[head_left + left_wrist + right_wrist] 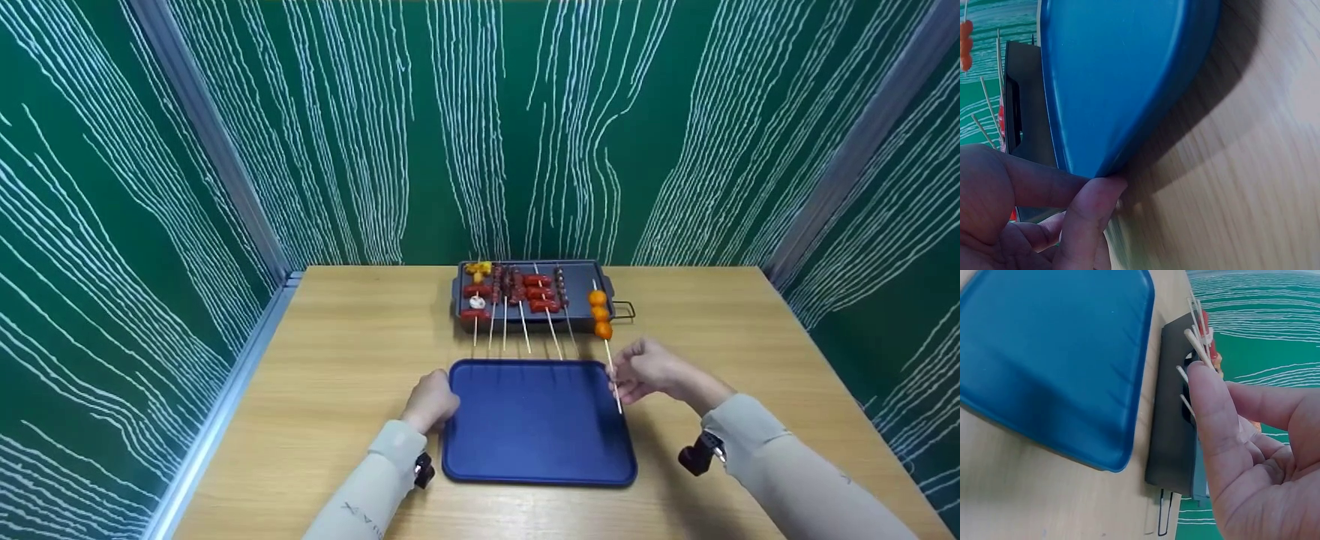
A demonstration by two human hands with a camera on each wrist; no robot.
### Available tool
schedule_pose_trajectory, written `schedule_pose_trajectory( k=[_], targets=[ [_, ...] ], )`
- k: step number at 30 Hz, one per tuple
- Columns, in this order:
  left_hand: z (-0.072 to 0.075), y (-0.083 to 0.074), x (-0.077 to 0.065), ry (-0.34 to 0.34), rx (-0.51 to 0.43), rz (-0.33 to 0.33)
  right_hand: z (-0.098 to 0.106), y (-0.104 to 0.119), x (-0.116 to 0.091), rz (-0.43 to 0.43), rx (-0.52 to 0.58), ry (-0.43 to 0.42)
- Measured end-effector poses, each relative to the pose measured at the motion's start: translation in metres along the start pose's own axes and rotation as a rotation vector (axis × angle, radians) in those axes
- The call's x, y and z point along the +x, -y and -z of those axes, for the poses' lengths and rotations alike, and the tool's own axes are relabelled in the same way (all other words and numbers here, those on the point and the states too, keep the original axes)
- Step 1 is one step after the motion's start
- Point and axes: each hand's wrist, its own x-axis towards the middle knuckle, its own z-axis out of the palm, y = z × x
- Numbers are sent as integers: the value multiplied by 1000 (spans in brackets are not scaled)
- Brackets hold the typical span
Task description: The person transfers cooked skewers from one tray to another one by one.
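Observation:
A blue tray [540,424] lies in front of the grill. At its left side, my left hand [433,401] pinches the rim between thumb and fingers, as the left wrist view shows up close. My right hand [646,370] holds a skewer [608,352] with three orange balls [600,313] by its wooden stick, over the tray's right edge. The balls overlap the right end of the black grill [581,277] in the head view. In the right wrist view the stick's end [1196,343] pokes out past my thumb.
Several skewers lie across the grill: red sausage pieces [540,292], dark meat pieces [508,283] and one with yellow pieces and a white round slice [477,302]. Their sticks hang over the front edge. A wire handle [624,309] sticks out at the grill's right. Green walls enclose the wooden table [360,337].

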Motion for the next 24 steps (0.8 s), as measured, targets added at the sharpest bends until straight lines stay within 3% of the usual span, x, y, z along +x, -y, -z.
schedule_pose_trajectory(
  k=[11, 24],
  targets=[
    [-2, 4, 3, 13, -32, -5, -5, -20, -5, -18, -17, 2],
    [1, -1, 0, 27, 6, 21, -16, -44, -11, -23, -54, 25]
  ],
)
